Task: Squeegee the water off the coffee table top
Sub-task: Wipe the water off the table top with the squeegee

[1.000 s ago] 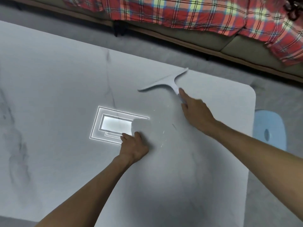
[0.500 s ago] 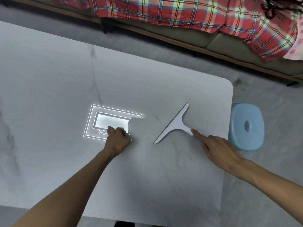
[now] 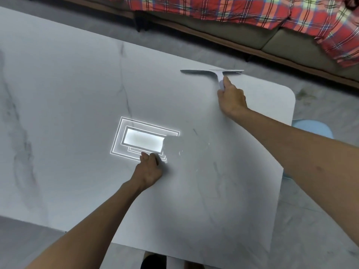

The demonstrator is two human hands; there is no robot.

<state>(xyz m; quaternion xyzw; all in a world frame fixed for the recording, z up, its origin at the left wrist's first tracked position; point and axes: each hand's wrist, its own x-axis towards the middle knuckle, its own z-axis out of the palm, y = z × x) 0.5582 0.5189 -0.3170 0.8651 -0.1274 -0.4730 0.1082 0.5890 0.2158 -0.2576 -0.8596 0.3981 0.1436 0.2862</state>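
A white squeegee (image 3: pixel 212 72) lies with its blade across the far edge of the pale marble coffee table (image 3: pixel 68 98). My right hand (image 3: pixel 231 98) is closed around its handle, just nearer than the blade. My left hand (image 3: pixel 150 169) rests on the table top in a loose fist at the middle, holding nothing that I can see. Small shiny water drops (image 3: pixel 181 152) sit just right of my left hand.
A bright reflection of a ceiling light (image 3: pixel 143 140) shines on the table beside my left hand. A sofa with a red plaid blanket (image 3: pixel 252 10) runs along the far side. A light blue stool (image 3: pixel 312 129) stands past the table's right edge.
My right hand has carried the squeegee from the near right part of the table to the far edge, and its blade has turned level with that edge. My left hand has stayed put.
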